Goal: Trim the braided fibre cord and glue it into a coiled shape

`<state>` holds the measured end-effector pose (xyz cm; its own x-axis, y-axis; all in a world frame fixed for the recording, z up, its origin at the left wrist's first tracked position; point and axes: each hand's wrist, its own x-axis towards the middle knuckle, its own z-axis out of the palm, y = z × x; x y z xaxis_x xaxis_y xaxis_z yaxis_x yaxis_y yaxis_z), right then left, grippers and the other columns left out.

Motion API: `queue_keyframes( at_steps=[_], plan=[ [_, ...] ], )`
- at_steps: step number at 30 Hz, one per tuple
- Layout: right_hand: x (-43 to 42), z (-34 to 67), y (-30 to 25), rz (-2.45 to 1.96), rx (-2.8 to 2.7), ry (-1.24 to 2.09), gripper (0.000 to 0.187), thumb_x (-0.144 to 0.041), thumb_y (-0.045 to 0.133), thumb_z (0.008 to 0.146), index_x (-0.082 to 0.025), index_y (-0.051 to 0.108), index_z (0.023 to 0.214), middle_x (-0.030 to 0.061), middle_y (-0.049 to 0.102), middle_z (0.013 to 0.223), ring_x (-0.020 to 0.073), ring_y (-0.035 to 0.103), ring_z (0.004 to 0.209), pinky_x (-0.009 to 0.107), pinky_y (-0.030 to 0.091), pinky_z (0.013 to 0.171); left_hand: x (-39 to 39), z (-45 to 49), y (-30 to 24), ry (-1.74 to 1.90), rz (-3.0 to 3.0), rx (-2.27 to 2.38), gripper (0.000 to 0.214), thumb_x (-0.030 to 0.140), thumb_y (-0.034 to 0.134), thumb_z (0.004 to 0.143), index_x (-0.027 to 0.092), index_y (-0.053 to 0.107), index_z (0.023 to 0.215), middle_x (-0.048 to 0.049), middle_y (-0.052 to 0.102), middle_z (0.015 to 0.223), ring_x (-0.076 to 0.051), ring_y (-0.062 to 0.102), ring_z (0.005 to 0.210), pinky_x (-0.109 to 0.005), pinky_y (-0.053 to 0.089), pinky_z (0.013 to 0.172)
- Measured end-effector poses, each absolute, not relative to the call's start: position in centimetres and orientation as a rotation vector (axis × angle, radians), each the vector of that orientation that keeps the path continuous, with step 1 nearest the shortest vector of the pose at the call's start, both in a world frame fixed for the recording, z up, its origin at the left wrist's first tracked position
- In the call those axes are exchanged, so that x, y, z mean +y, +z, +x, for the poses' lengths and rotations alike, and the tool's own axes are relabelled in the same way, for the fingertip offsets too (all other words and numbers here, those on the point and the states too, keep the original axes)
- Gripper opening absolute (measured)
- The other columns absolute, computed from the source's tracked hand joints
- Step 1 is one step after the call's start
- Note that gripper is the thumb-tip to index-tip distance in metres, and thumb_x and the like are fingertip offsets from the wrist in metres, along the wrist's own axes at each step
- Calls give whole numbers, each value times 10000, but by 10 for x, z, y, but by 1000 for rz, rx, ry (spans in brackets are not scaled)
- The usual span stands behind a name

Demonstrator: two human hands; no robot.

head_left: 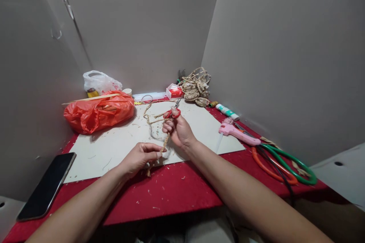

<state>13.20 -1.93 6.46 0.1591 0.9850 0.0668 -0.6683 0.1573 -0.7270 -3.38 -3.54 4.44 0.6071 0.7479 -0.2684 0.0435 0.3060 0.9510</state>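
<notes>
Between finger and thumb, my left hand point(145, 156) pinches the lower part of a braided straw cord point(165, 142), whose frayed end hangs below the fingers. My right hand point(180, 131) is closed around red-handled scissors point(174, 113), with the blades pointing up and away. The cord runs up into that same hand, and its fingers seem to hold it too. Beyond the hands, the cord loops over a white board point(125, 148). Part of the cord is hidden behind my right fingers.
An orange plastic bag point(99, 115) sits at the left, with a phone point(47, 186) nearer me. Coiled straw cord bundles point(196, 89) lie at the back. To the right are a pink glue gun point(238, 133) and large green-handled scissors point(299, 165). Grey walls enclose the red-covered table point(165, 193).
</notes>
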Motion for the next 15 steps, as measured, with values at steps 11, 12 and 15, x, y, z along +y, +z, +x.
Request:
queue_keyframes(
  at_steps=[11,12,15],
  plan=[
    [2,166,41,-958,-820,995,424,-600,660,686,-194,557,746,-64,494,538,80,493,463,197,430,461,-25,-38,47,654,980,653,315,198,798,588,105,684,866,48,522,527,-25,402,419,-177,290,457],
    [4,170,38,-999,-841,967,427,-600,664,679,-193,554,743,-64,489,531,82,486,454,200,424,452,-21,-38,47,685,968,647,317,188,790,586,99,675,867,50,519,525,-26,402,416,-177,294,454],
    [7,177,28,-1123,-931,882,438,-610,661,679,-188,560,739,-68,465,495,84,445,411,210,383,412,-13,-40,47,781,936,648,316,154,758,587,97,642,876,39,549,557,-31,420,415,-180,320,447]
  ],
)
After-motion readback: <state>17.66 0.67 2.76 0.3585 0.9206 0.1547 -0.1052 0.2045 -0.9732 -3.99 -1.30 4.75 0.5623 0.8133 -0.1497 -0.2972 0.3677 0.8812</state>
